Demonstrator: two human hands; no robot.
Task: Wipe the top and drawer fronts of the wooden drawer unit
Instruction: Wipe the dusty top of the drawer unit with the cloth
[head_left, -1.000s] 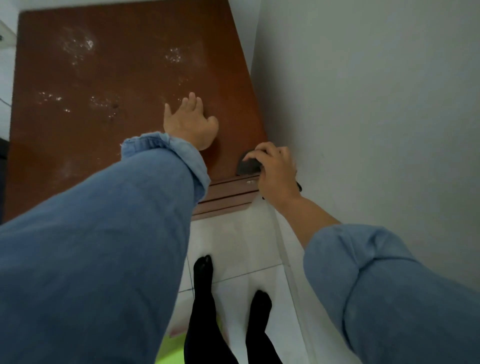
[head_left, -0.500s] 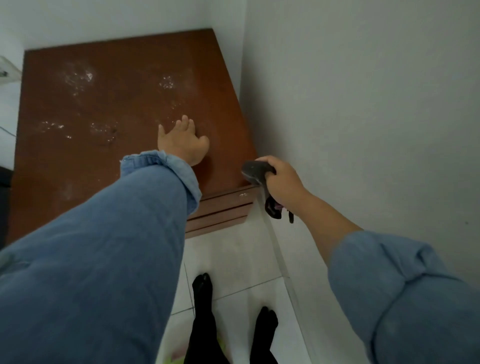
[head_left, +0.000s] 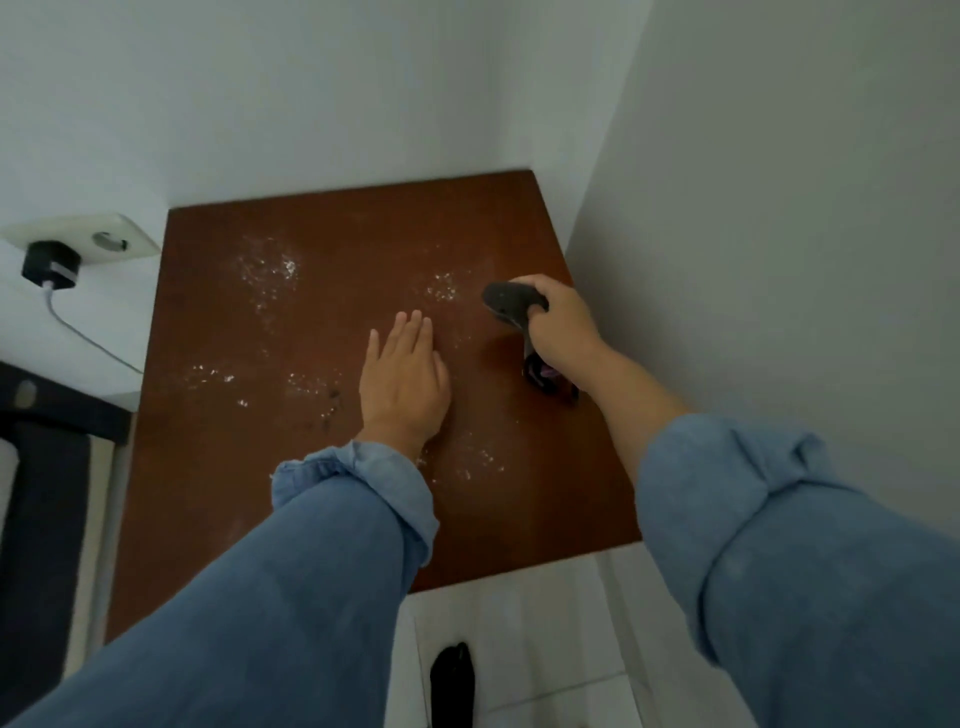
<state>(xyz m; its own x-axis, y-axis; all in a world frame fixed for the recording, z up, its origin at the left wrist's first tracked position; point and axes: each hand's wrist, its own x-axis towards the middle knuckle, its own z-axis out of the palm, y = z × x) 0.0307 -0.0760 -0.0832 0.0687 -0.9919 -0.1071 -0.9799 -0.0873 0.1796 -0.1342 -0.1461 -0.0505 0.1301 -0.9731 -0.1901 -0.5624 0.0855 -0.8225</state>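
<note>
While the left hand (head_left: 402, 382) lies flat on the wooden drawer unit's top (head_left: 332, 519) with its fingers (head_left: 414, 327) straight and pressed together, the right hand (head_left: 558, 325) grips a dark cloth (head_left: 506, 301), fingers curled around it, above the top's right side near the wall (head_left: 779, 208). White dusty specks (head_left: 267, 270) dot the brown surface. Left of the unit, a black charger (head_left: 49, 265) sits plugged into a wall socket (head_left: 111, 236). Pale floor tiles (head_left: 545, 623) lie below the unit's front edge.

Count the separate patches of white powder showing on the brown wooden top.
6, though the arms may hide more. Back left; back right by the cloth; left; centre, left of the left hand; a small speck below; front, by the left cuff.
</note>
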